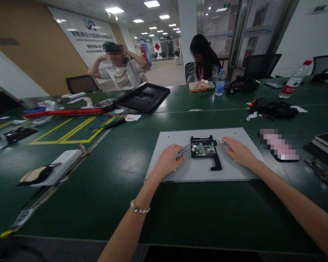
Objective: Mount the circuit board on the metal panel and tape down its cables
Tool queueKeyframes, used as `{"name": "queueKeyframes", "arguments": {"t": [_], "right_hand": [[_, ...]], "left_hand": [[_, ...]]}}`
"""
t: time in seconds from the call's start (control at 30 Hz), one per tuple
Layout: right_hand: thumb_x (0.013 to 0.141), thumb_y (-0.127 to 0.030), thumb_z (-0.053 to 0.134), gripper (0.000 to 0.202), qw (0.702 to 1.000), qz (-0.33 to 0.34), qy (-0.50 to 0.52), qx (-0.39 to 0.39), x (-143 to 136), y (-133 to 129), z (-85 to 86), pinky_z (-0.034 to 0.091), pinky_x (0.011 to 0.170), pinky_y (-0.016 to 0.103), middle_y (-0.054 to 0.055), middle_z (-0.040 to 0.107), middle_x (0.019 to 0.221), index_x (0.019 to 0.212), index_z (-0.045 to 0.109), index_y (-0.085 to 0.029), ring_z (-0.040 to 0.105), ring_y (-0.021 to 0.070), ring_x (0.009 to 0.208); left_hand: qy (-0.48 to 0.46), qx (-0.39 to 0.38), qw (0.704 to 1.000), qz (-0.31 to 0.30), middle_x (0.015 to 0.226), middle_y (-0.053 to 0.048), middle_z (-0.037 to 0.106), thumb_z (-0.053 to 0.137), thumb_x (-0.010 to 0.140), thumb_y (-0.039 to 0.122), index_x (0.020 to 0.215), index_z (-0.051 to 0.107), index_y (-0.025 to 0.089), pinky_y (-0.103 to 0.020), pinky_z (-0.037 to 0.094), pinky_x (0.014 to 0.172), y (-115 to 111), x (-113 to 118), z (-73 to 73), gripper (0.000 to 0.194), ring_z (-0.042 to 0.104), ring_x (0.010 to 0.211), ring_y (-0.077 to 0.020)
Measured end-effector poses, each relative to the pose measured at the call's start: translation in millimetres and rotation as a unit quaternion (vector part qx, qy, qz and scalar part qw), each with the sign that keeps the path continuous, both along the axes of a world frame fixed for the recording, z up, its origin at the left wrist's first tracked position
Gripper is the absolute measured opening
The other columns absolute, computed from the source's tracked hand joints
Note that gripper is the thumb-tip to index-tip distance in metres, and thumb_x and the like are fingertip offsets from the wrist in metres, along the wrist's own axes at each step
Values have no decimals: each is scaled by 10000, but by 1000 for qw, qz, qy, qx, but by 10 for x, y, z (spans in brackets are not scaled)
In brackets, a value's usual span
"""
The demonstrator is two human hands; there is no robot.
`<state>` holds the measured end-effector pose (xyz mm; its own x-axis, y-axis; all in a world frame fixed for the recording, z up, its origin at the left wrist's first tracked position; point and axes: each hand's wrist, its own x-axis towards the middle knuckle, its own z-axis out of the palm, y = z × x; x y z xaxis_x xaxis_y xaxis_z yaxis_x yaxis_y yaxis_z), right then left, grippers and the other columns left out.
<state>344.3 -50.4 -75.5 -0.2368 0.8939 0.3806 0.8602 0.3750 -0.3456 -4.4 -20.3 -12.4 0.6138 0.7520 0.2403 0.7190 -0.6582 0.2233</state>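
Observation:
A light grey flat panel (180, 174) lies on the green table in front of me. On its middle sits a black bracket (216, 162) framing a green circuit board (203, 149). My left hand (168, 160) is closed around a grey cable (183, 150) that runs to the board's left side. My right hand (239, 151) rests over the panel to the right of the bracket, its fingers curled together. A small grey and whitish piece shows at those fingers; its kind is unclear.
A black frame-like panel (143, 97) lies farther back. A phone (280, 145) is to the right, near a dark cable bundle (274, 108) and bottles (220, 83). A white power strip (61, 165) lies left. Two people sit across the green table (120, 203).

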Motion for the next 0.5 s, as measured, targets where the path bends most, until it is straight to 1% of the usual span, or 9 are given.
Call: {"name": "queueKeyframes", "arguments": {"t": [0.13, 0.27, 0.37, 0.5], "right_hand": [[929, -312, 386, 446, 1000, 1, 0, 0, 0, -9, 6, 382, 1070, 488, 122, 523, 1382, 1353, 474, -201, 491, 279, 1267], [932, -317, 380, 449, 1000, -1, -4, -1, 2, -11, -6, 380, 1070, 489, 135, 520, 1380, 1352, 469, -185, 488, 280, 1268], [933, -313, 377, 448, 1000, -1, -7, -3, 1, -4, -15, 379, 1073, 478, 144, 524, 1372, 1346, 474, -169, 488, 277, 1267], [936, -311, 370, 447, 1000, 0, -8, -3, -3, -3, -14, 375, 1077, 479, 136, 520, 1378, 1352, 467, -182, 487, 274, 1270]], "left_hand": [[-8, -11, 1000, 0, 1154, -91, 621, 548, 860, 281, 1154, 572, 192, -384, 440, 972, -28, 9, 26, 308, 571, 1084, -240], [-8, -28, 1000, 8, 1219, -87, 611, 523, 875, 285, 1217, 545, 195, -387, 440, 988, -58, 12, 51, 355, 569, 1115, -239], [0, -33, 999, 17, 1237, -86, 610, 503, 887, 295, 1259, 525, 203, -401, 449, 975, -66, 11, 58, 385, 575, 1112, -248], [15, -39, 999, 20, 1237, -91, 615, 488, 894, 307, 1283, 516, 195, -402, 462, 952, -67, 17, 62, 406, 586, 1095, -258]]}}
